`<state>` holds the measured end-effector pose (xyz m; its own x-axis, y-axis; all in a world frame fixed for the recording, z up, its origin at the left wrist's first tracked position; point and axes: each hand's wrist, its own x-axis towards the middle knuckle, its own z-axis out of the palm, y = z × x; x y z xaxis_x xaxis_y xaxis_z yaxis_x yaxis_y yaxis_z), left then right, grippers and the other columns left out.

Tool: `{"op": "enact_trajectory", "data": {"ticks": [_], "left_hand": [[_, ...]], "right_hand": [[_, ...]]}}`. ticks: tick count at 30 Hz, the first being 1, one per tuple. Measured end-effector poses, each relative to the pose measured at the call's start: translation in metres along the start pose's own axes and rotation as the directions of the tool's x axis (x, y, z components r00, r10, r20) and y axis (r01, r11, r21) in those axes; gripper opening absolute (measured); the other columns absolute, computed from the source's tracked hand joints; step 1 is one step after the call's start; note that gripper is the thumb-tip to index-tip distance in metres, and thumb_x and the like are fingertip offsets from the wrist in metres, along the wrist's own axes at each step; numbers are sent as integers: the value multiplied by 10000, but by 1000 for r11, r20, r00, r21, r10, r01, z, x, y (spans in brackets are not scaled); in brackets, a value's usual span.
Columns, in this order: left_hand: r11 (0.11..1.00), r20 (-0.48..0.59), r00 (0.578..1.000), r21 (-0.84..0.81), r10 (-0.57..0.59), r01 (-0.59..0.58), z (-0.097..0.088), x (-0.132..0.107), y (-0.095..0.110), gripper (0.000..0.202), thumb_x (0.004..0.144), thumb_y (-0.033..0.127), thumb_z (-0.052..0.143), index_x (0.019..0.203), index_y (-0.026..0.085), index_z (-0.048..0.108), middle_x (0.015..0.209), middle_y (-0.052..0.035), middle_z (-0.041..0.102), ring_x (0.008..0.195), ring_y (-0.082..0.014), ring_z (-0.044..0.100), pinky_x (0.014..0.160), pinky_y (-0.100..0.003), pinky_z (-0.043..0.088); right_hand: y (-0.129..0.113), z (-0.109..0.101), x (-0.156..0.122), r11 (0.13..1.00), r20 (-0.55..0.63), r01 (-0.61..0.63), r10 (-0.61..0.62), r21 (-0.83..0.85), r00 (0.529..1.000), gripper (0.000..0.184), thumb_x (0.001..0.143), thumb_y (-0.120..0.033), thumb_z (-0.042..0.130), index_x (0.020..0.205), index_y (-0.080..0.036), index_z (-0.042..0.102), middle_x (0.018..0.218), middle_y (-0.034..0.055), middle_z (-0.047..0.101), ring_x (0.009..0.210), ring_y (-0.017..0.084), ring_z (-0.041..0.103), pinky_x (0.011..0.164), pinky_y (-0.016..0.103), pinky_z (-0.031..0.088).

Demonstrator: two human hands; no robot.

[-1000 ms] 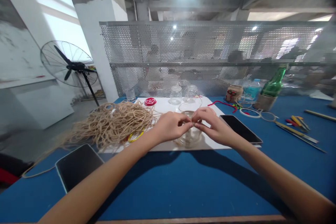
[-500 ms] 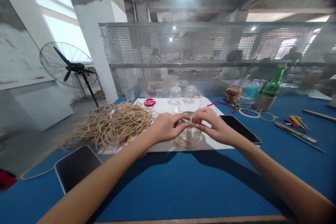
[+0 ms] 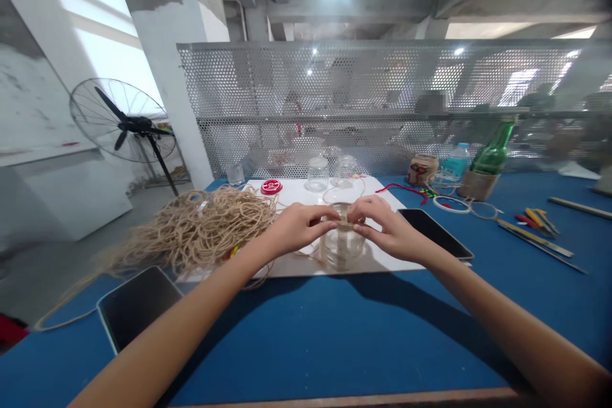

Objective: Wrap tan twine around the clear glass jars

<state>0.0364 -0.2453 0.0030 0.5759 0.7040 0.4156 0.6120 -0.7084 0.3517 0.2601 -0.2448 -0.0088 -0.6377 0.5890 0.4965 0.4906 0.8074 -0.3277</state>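
A clear glass jar (image 3: 351, 254) stands upright on a white board, with a vertical beige band showing on its front. My left hand (image 3: 302, 227) pinches the left of its rim between thumb and fingers. On the other side, my right hand (image 3: 384, 224) is closed at the rim, thumb outside and fingertips curled over the top. Whatever thin piece may lie under the fingertips is too small to make out. A large heap of jute twine (image 3: 215, 226) lies to the left, and a loose strand runs from it towards the jar's base.
Behind the jar stand two glass jars (image 3: 317, 175) and a red lid (image 3: 271, 187). Dark tablets (image 3: 138, 303) lie on both sides. At right are a twine-wrapped jar (image 3: 422, 170), a green bottle (image 3: 492, 153), hoops (image 3: 451, 205) and tools (image 3: 533, 220). A perforated metal screen (image 3: 306, 89) closes the back.
My left hand has shifted slightly left at the rim, and its fingers sit closer together. My right hand stays at the rim almost unmoved. The whole view has drifted a little.
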Motion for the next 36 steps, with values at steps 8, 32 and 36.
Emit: {"op": "enact_trajectory", "data": {"ticks": [8, 32, 36], "left_hand": [[1000, 7, 1000, 6, 23, -23, 2, 0, -2, 250, 859, 359, 482, 952, 203, 654, 570, 41, 541, 495, -69, 422, 513, -187, 300], [991, 28, 993, 75, 110, -112, 2, -2, -9, 302, 892, 314, 453, 1138, 221, 601, 844, -13, 701, 641, -101, 588, 643, -199, 403], [988, -13, 989, 53, 144, -143, 8, -2, -14, 282, 899, 314, 442, 1096, 214, 616, 845, -13, 696, 647, -97, 584, 639, -200, 404]], "right_hand": [[-2, 0, 0, 1000, 4, -9, 9, 12, 1000, 138, 893, -328, 440, 880, -217, 522, 912, 39, 554, 918, 179, 473, 891, 414, 331], [-1, -2, 0, 999, 3, -10, 10, 49, 1000, 178, 889, -358, 448, 880, -208, 543, 924, 43, 566, 933, 183, 467, 900, 399, 329], [1, -1, 0, 999, 2, -5, 5, 45, 1000, 180, 887, -362, 448, 882, -210, 543, 933, 46, 567, 932, 186, 470, 897, 403, 335]]}}
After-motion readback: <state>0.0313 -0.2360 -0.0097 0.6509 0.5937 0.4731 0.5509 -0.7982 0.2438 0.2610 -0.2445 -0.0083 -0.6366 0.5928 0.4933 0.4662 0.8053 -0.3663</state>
